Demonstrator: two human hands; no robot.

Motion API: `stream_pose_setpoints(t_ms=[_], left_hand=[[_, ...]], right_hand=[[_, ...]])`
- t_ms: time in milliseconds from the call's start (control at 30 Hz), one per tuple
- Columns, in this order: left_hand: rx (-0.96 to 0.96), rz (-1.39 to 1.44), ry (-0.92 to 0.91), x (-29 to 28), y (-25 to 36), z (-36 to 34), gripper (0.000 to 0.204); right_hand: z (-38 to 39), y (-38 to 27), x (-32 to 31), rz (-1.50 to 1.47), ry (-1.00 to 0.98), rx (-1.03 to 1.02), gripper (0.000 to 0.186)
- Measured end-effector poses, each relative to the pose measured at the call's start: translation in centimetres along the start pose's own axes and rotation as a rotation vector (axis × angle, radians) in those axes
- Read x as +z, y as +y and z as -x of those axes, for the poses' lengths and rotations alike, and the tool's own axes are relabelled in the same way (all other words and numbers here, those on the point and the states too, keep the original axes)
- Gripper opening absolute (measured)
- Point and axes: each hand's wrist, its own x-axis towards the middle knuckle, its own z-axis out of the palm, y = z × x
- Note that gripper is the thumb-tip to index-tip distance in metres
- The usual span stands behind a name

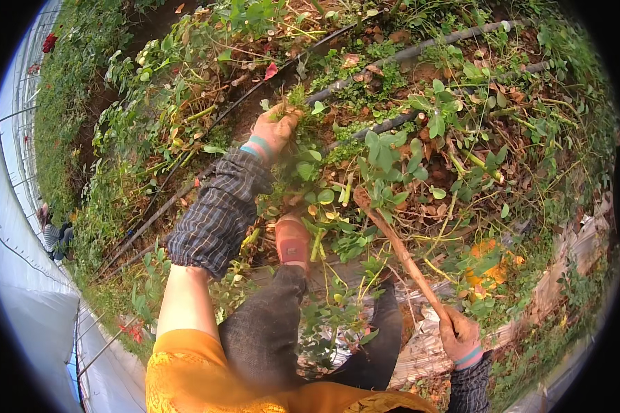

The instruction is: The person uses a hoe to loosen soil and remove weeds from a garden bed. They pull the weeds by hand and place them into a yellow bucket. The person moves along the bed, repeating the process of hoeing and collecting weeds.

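My left hand (pixel 274 129), in a soiled glove with a teal cuff, is closed on a tuft of small green weeds (pixel 289 103) beside a black irrigation pipe (pixel 337 87). My right hand (pixel 458 334), also gloved, grips a wooden-handled tool (pixel 399 251) that angles up into leafy plants and dry leaves near the centre; its working end is hidden among them. Cut rose stems (pixel 317 244) stand around my red shoe (pixel 291 241).
Several pipes cross the planted bed. A person (pixel 58 237) crouches far left beside the greenhouse's plastic wall (pixel 34 310). A pale sheet strip (pixel 565 261) lies along the right, near yellow-orange leaves or material (pixel 486 268). Red flowers (pixel 48 43) show at upper left.
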Motion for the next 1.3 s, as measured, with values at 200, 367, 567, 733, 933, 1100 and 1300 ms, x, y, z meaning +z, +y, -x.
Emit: stream_pose_setpoints(t_ms=[200,367,567,733,933,1100,1300], left_hand=[[0.680,-1.704,-0.070,12.3,2.9,1.2,0.055],[0.855,-2.244,-0.200,20.4,1.9,-0.1,0.056],[1.023,-2.160,-0.231,20.7,-1.6,-1.7,0.047],[1.120,-2.240,-0.341,16.9,0.3,-1.9,0.039],[0.588,-2.649,-0.363,8.7,6.8,2.5,0.040],[0.831,-2.547,-0.572,12.1,3.7,5.0,0.075],[0.858,-2.585,-0.670,17.7,-0.8,0.9,0.053]], right_hand=[[5.4,1.1,-1.2,0.003,0.221,-0.107,0.030],[5.6,1.4,1.5,-0.427,0.403,0.177,0.041],[4.2,0.0,3.4,-0.547,0.444,0.315,0.054],[4.4,0.2,3.7,-0.630,0.386,0.265,0.051],[5.2,3.0,4.6,-0.598,0.417,0.216,0.044],[4.5,1.8,5.7,-0.710,0.432,0.217,0.038],[5.2,2.0,5.6,-0.625,0.433,0.123,0.036]])
